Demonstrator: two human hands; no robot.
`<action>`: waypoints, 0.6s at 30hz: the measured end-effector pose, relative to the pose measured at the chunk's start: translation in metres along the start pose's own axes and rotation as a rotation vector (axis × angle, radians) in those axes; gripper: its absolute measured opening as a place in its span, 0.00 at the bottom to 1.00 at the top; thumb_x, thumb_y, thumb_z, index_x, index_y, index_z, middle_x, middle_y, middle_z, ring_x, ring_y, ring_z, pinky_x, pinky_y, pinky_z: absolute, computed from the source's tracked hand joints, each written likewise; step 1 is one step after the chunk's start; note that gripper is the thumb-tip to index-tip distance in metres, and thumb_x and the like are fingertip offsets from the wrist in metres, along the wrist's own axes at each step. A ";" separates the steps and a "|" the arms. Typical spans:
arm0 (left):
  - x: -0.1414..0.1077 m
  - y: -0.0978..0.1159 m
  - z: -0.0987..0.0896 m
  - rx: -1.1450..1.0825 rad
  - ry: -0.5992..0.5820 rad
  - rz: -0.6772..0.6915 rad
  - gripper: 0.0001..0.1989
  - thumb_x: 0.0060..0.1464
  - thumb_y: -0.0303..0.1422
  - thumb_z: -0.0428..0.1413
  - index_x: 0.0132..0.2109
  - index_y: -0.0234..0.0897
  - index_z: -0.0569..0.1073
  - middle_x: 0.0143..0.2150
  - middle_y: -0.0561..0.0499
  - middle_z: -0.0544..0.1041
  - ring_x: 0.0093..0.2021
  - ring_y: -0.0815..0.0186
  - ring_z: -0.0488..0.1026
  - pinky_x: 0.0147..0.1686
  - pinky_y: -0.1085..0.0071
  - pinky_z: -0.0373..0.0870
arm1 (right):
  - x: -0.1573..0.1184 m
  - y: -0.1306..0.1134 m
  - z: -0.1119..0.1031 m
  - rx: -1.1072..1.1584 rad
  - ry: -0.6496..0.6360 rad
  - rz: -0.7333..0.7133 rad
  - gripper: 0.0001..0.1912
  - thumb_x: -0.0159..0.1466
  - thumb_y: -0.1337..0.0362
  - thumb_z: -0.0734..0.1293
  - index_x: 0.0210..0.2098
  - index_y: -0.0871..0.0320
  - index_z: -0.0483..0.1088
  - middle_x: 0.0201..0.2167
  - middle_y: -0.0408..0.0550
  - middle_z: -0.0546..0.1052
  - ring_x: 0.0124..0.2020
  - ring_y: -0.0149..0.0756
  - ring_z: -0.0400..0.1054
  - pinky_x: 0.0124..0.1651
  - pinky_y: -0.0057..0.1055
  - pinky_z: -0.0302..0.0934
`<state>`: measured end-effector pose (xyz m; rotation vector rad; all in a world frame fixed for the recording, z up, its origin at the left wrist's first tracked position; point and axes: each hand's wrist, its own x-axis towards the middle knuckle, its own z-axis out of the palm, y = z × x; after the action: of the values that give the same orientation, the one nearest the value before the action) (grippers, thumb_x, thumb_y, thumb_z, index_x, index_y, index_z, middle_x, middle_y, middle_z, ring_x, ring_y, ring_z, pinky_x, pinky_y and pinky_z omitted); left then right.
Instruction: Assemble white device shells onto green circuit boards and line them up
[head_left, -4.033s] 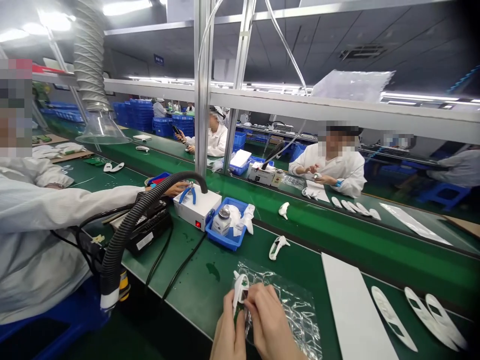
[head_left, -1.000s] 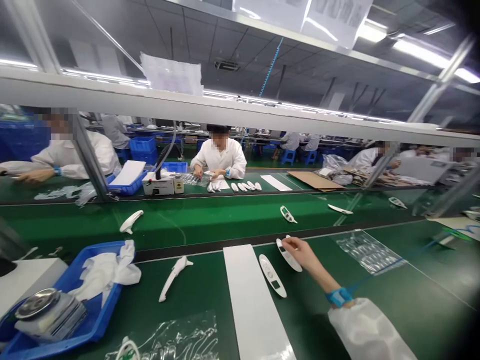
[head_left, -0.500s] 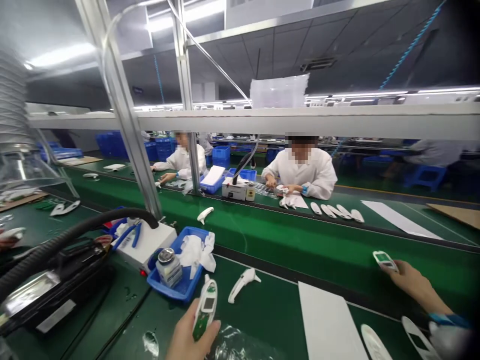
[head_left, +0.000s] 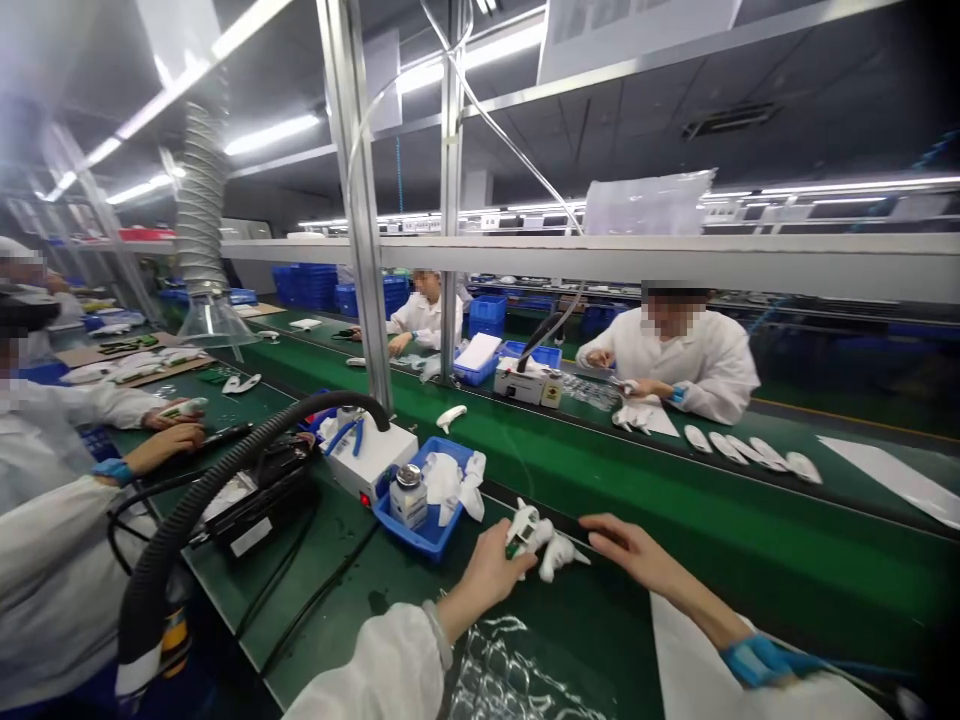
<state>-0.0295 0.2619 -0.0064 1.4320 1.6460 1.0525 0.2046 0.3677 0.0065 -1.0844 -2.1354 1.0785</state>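
Observation:
My left hand (head_left: 491,570) is closed around a white handheld device housing (head_left: 523,527) with a bit of green circuit board showing, held just above the bench at its belt-side edge. Directly beside it, a second white housing (head_left: 559,557) with a pointed nozzle lies on the green bench top. To the right of both, my right hand (head_left: 637,555) is stretched out with its fingers apart and nothing visible in it. A blue wristband (head_left: 757,660) circles that wrist. Clear plastic blister packaging (head_left: 502,670) lies below my left hand.
A blue tray (head_left: 420,540) holds a small dispenser bottle (head_left: 409,497) and white wipes. Left of it stand a white box (head_left: 371,455) with a black hose and a black case (head_left: 259,510). White paper (head_left: 686,660) lies at right. Co-workers sit across the green belt (head_left: 675,500) and at left.
My view has turned left. My right hand has come in from the far right and no longer holds its white part. The left hand has moved up beside the housing on the bench.

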 end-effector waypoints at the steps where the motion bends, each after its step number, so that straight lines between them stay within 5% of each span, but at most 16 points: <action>1: -0.002 -0.001 -0.002 -0.040 0.001 0.006 0.10 0.48 0.36 0.58 0.37 0.36 0.70 0.35 0.48 0.75 0.37 0.58 0.72 0.37 0.66 0.67 | -0.001 0.004 -0.004 -0.001 0.046 0.003 0.25 0.53 0.41 0.66 0.36 0.57 0.74 0.37 0.55 0.78 0.38 0.46 0.72 0.40 0.36 0.68; 7: -0.031 0.001 -0.024 -0.303 -0.079 -0.049 0.18 0.54 0.46 0.51 0.41 0.35 0.64 0.22 0.58 0.68 0.20 0.71 0.63 0.21 0.75 0.60 | -0.074 0.023 -0.071 -0.222 0.372 0.196 0.19 0.58 0.47 0.63 0.20 0.55 0.63 0.17 0.42 0.66 0.21 0.34 0.61 0.27 0.31 0.57; 12: -0.074 0.011 -0.045 -0.442 -0.099 -0.152 0.23 0.50 0.51 0.56 0.44 0.39 0.65 0.21 0.59 0.67 0.20 0.70 0.63 0.24 0.74 0.64 | -0.166 0.037 -0.126 -0.402 0.610 0.400 0.21 0.58 0.48 0.62 0.18 0.56 0.66 0.19 0.47 0.72 0.25 0.38 0.66 0.31 0.33 0.60; 15: -0.098 0.016 -0.050 -0.509 -0.076 -0.308 0.29 0.43 0.52 0.62 0.48 0.43 0.65 0.20 0.60 0.66 0.20 0.70 0.58 0.23 0.73 0.63 | -0.213 0.050 -0.138 -0.449 0.691 0.513 0.19 0.58 0.48 0.62 0.21 0.56 0.69 0.15 0.46 0.71 0.20 0.39 0.67 0.27 0.32 0.60; 18: -0.116 0.018 -0.049 -0.579 -0.075 -0.431 0.32 0.39 0.51 0.64 0.48 0.43 0.64 0.20 0.59 0.65 0.21 0.68 0.57 0.24 0.71 0.63 | -0.242 0.057 -0.128 -0.485 0.693 0.581 0.25 0.61 0.48 0.58 0.16 0.56 0.68 0.11 0.47 0.69 0.17 0.40 0.66 0.25 0.33 0.59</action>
<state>-0.0495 0.1420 0.0305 0.6933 1.3545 1.0822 0.4547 0.2415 0.0101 -2.0303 -1.5604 0.2732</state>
